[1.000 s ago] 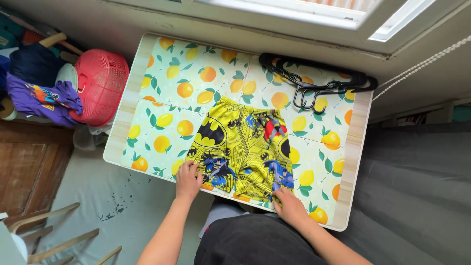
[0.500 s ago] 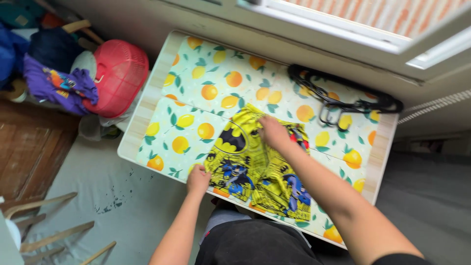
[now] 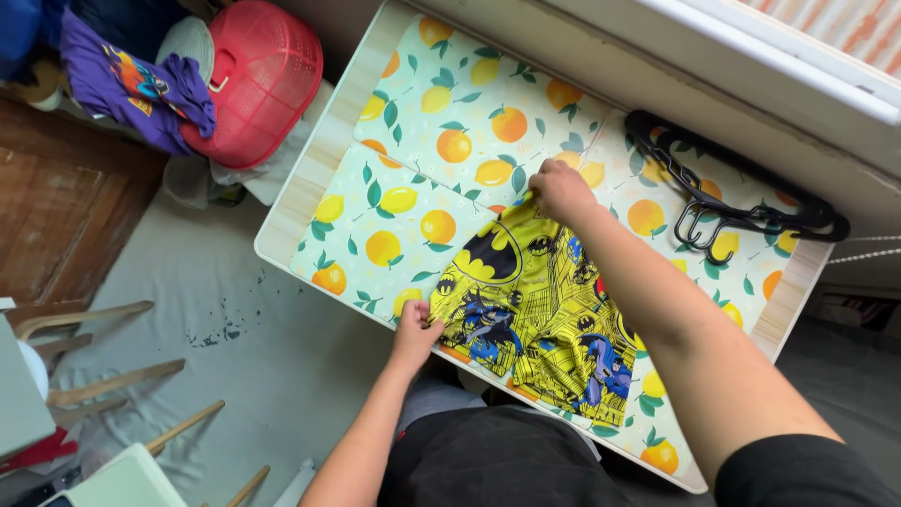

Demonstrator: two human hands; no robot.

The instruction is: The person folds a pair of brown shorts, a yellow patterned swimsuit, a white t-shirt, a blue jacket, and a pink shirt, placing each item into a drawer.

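Head view: yellow printed shorts lie flat on the bench. Left hand fingers pinch the near hem; right hand fingers grip the waistband. Fabric appears light and limp; hold by the edges.

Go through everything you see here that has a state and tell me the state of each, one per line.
Yellow printed children's shorts: spread flat on the table.
Left hand: gripping the shorts' near hem.
Right hand: gripping the shorts' waistband.
Black plastic hangers: stacked, lying flat.
Red plastic basket: tipped on its side.
Purple shirt: crumpled, draped.
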